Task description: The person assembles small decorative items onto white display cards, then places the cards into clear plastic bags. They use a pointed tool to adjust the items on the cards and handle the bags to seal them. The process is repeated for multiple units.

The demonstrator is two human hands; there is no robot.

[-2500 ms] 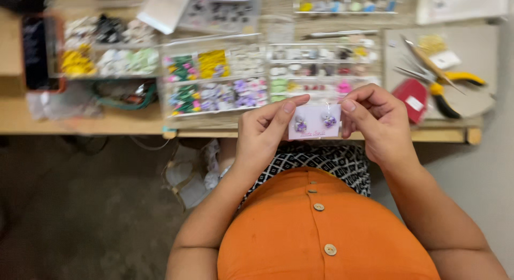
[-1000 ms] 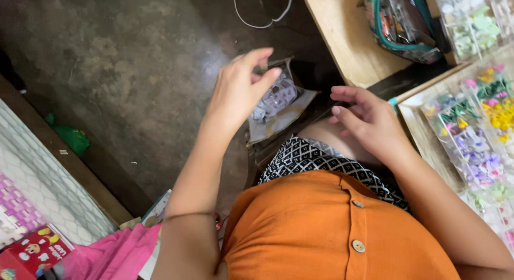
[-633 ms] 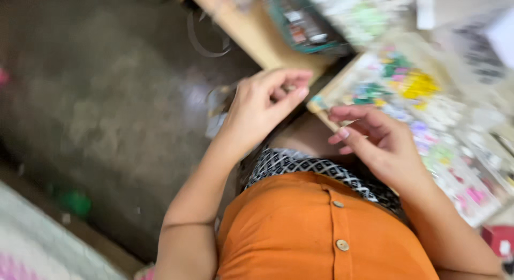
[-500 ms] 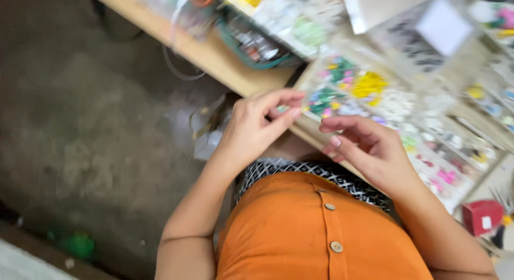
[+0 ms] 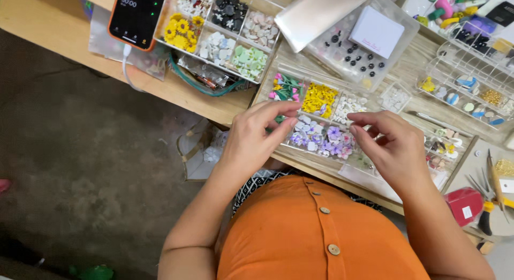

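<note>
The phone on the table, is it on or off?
On. The phone lies face up at the edge of the wooden table, and its dark screen glows with light digits and small green marks.

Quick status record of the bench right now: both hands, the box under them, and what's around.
left hand: fingertips pinched over the clear compartment box; whether it holds anything is too small to tell
right hand: fingers curled above the same box, apart from the left hand
box contents: purple flowers, yellow flowers, white pieces
left of box: second tray, phone on the wooden table
far right: red block, pliers
</note>
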